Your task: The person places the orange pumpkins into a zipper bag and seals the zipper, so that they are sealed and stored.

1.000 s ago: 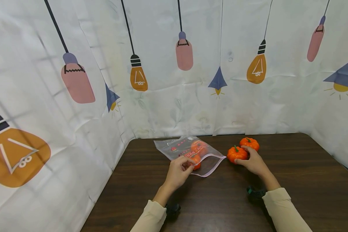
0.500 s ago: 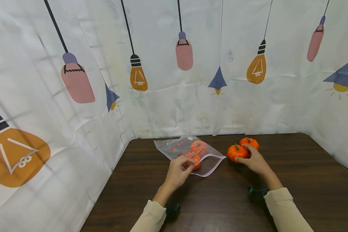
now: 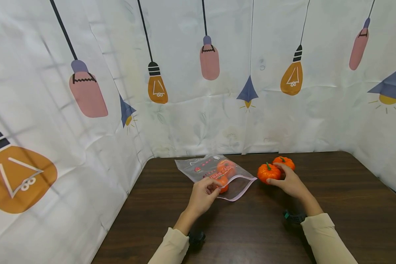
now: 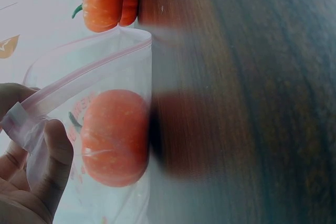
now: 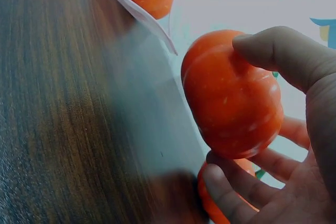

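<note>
My left hand [image 3: 204, 194] pinches the mouth edge of a clear zip bag [image 4: 105, 66] with a pink zip strip; the bag lies on its side, mouth facing right. Two small orange pumpkins show through the plastic, the nearer one [image 4: 115, 137] large in the left wrist view. To the right, my right hand [image 3: 289, 180] grips another small orange pumpkin [image 3: 268, 173] with a green stem, thumb on one side and fingers on the other. Close to the bag's mouth corner is this held pumpkin. Just behind it sits one more pumpkin [image 3: 285, 162], partly covered by my fingers.
Everything rests on a dark brown wooden table [image 3: 244, 234]. A white curtain [image 3: 191, 128] printed with lamps and bulbs encloses its back and sides. Dark wrist straps [image 3: 293, 218] sit near both sleeves.
The right hand has lifted the gripped pumpkin slightly and turned it a little. The left hand and the bag stay in place.
</note>
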The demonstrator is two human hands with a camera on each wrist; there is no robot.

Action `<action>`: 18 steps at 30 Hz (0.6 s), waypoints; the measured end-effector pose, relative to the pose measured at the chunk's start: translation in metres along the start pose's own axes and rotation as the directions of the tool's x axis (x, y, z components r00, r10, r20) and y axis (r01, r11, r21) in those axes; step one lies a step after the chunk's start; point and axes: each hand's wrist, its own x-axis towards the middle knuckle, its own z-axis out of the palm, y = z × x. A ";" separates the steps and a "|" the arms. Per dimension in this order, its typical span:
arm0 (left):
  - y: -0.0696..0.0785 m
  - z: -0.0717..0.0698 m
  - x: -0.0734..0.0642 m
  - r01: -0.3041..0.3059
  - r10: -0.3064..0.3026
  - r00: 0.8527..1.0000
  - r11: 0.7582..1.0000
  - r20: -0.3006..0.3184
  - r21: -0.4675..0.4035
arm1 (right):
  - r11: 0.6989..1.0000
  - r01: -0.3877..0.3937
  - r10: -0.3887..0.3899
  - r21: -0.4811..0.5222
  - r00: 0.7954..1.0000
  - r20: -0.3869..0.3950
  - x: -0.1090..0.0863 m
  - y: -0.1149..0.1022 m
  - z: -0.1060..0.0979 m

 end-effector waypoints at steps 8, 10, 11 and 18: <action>0.000 0.000 0.000 0.000 0.000 1.000 1.000 0.002 0.005 | 1.000 0.023 -0.023 -0.004 1.000 0.018 -0.001 -0.001 0.000; 0.000 0.000 0.000 -0.003 0.003 1.000 1.000 0.000 0.004 | 1.000 0.027 -0.027 -0.007 0.999 0.021 -0.001 -0.001 0.000; 0.000 0.000 0.000 -0.003 0.003 1.000 1.000 0.000 0.004 | 1.000 0.029 -0.029 -0.008 0.999 0.021 -0.001 -0.001 0.000; -0.001 0.000 0.000 -0.004 0.004 1.000 1.000 -0.001 0.003 | 0.999 0.039 -0.039 0.001 0.999 0.024 -0.001 -0.003 0.000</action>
